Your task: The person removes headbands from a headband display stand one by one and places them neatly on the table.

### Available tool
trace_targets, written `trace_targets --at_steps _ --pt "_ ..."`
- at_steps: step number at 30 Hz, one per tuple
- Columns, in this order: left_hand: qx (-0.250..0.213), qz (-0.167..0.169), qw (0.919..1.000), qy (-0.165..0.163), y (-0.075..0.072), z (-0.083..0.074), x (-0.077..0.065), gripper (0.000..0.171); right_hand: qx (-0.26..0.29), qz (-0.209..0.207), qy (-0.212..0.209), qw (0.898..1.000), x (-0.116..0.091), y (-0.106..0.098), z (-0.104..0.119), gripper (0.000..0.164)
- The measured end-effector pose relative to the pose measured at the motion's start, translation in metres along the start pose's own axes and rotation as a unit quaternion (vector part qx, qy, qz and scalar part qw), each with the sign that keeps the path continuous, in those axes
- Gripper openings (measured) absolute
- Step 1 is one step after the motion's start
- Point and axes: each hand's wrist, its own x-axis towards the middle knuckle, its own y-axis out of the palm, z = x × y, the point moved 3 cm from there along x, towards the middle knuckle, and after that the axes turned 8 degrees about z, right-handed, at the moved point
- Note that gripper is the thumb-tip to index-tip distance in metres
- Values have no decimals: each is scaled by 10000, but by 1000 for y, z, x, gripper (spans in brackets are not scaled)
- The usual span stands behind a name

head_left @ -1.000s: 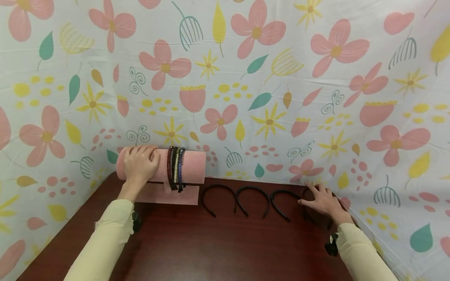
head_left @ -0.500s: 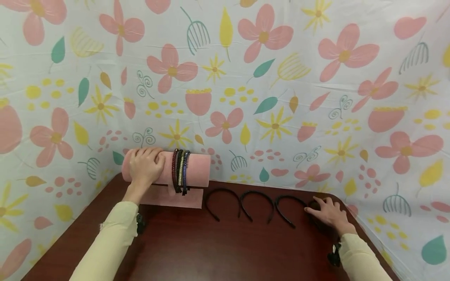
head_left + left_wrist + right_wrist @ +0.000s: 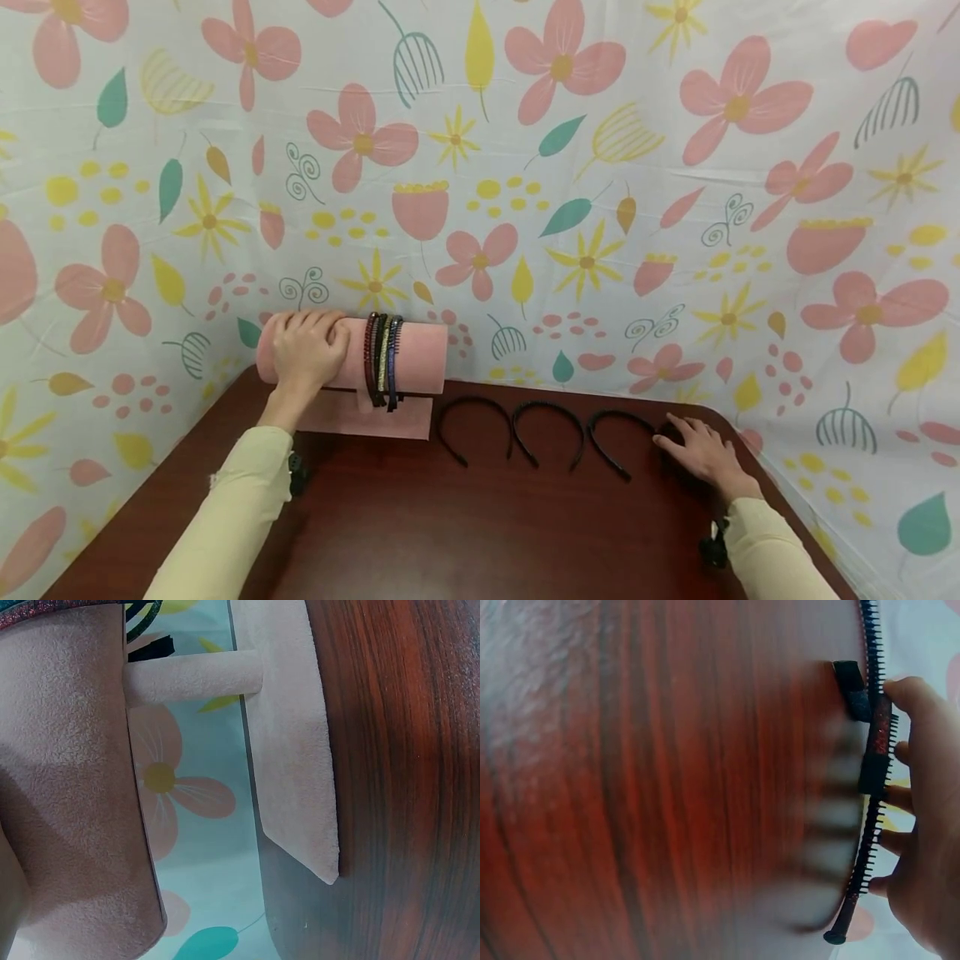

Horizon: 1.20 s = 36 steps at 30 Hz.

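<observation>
My left hand (image 3: 307,346) lies over the left end of a pink plush headband stand (image 3: 422,358), its fingers curled over the top of the roll. Red, black, gold and blue headbands (image 3: 384,358) hang round the roll, right of that hand. At the table's far right, my right hand (image 3: 701,454) is low, fingers spread, over a dark headband with reddish glitter and comb teeth (image 3: 881,735). In the right wrist view, the thumb and fingertips touch along this band. From the head view it is mostly hidden under the hand.
Three black headbands lie in a row between stand and right hand: a left one (image 3: 475,399), a middle one (image 3: 548,404) and a right one (image 3: 622,413). They rest on a dark red wooden table (image 3: 465,533). A flower-printed cloth (image 3: 480,108) hangs behind and at both sides.
My right hand has come down over the rightmost headband, its fingers now flatter and more spread, covering the band. The left hand stays on the stand. The head view has shifted slightly.
</observation>
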Motion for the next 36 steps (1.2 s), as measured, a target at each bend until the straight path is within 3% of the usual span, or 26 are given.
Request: trace_targets --at_steps 9,16,19,24,30,36 --pt "-4 32 10000 4 1 1 0 36 -156 -179 -6 9997 4 1 -10 80" --pt "29 112 9999 -4 0 2 0 36 -132 -923 -298 9952 3 0 -6 69" --pt "-17 33 10000 -30 0 0 0 35 89 -766 -535 9956 1 1 0 65" --pt "-10 25 10000 -24 -1 -1 0 33 471 -306 -571 9968 2 2 10 63" --pt "-9 81 10000 -23 -1 -1 -1 32 675 -276 -625 9954 2 -1 18 52" --pt "-43 102 9999 -58 -1 0 -1 32 731 -409 -309 9960 1 -12 19 43"
